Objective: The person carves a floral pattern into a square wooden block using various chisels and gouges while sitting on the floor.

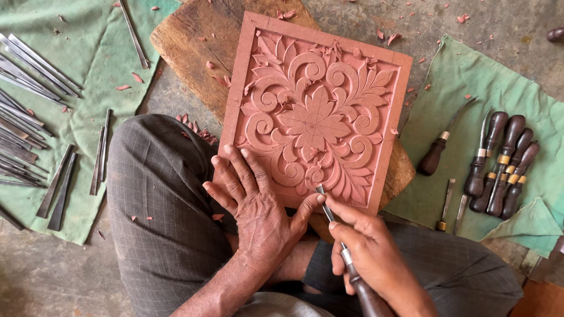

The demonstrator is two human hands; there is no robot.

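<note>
Fingers (341, 226) of the right hand (367, 252) are curled tight around a thin carving tool with a dark wooden handle and a metal blade (346, 258). The tip of the blade touches the bottom edge of a square reddish-pink panel carved with a big flower and curly leaves (317, 111). The left hand (255, 202) lies flat and open, holding nothing. Its fingers rest spread out on the bottom left corner of the panel, and its thumb touches the blade just beside the tip.

The panel leans on a rough brown wooden block (188, 44) and against the person's knee in grey checked trousers (158, 194). Small pink chips (197, 129) lie on the block, on the grey stone floor (47, 276) and beside the knee.

To the right, a green cloth (464, 82) on the floor carries a row of dark-handled carving tools (502, 164), close side by side. One curved tool with a dark handle (437, 147) lies a little apart from them, near the panel. To the left, another green cloth (88, 58) holds many long plain metal chisels (23, 111).
</note>
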